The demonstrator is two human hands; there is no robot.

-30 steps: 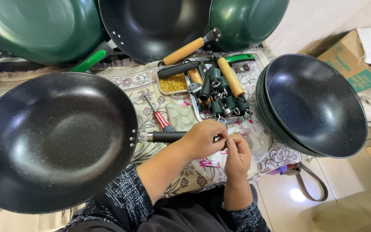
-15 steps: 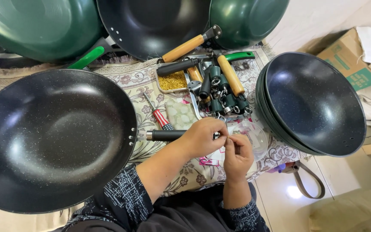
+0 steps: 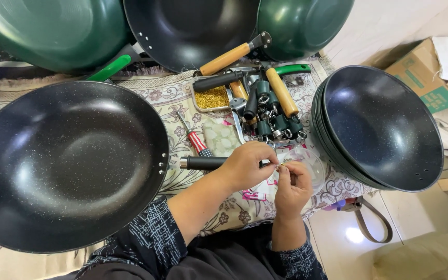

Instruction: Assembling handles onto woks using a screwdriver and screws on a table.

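- Two hands meet just past the end of the black handle point(image 3: 203, 163) of the big black wok point(image 3: 68, 166): the left hand point(image 3: 247, 166) is curled around the handle's far end, and the right hand point(image 3: 292, 187) pinches a small gold-coloured piece point(image 3: 281, 166) between thumb and fingertips. Both are closed, fingertips nearly touching each other.
- The small piece sits between the two hands, above the floral cloth point(image 3: 182, 98). It is too small to make out whether it is a screw or a ring.
- Judged by its size, it is light, hard and easily dropped; a fingertip pinch suits it, and on the patterned cloth it would be hard to find again.
- The wok looks heavy and stiff, with a smooth speckled coating. Its handle is the natural hold, and its weight rests on the cloth.
- Near the hands lie a red-handled screwdriver point(image 3: 195, 139), a tray of small gold pieces point(image 3: 212, 97), loose wooden handles point(image 3: 281, 92) and dark fittings point(image 3: 276, 122).
- A stack of black woks point(image 3: 385, 127) stands to the right; green woks point(image 3: 53, 31) lie at the far edge.
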